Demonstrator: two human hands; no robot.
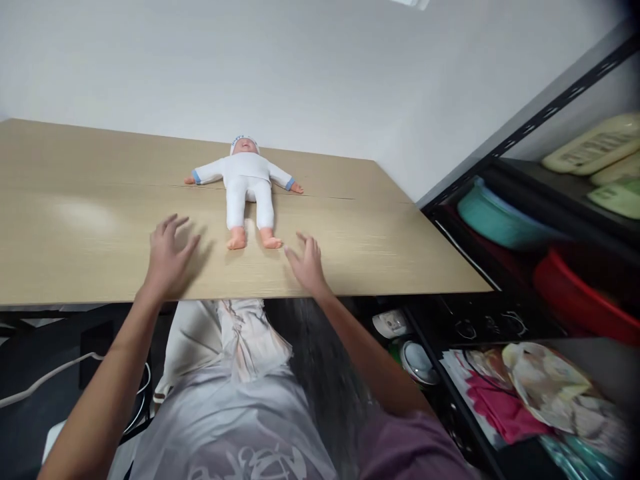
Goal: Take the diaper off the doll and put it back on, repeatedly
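Note:
A baby doll [249,170] in a white suit with blue cuffs and a white cap lies on its back on the wooden table [380,247]. Its arms are spread wide and its bare feet point toward me. My left hand [169,252] hovers over the front of the table, left of the doll's feet, fingers apart with nothing in them. To the right of the feet is my right hand [307,263], also empty, thumb and fingers apart. Its thumb is close to the doll's foot; I cannot tell whether they touch.
A black shelf unit on the right holds a teal basin [500,217], a red basin [575,293] and pale packages. Lower down lie plastic bags [550,380] and pink cloth [505,407]. A white cable [47,381] runs at lower left. A wall stands behind the table.

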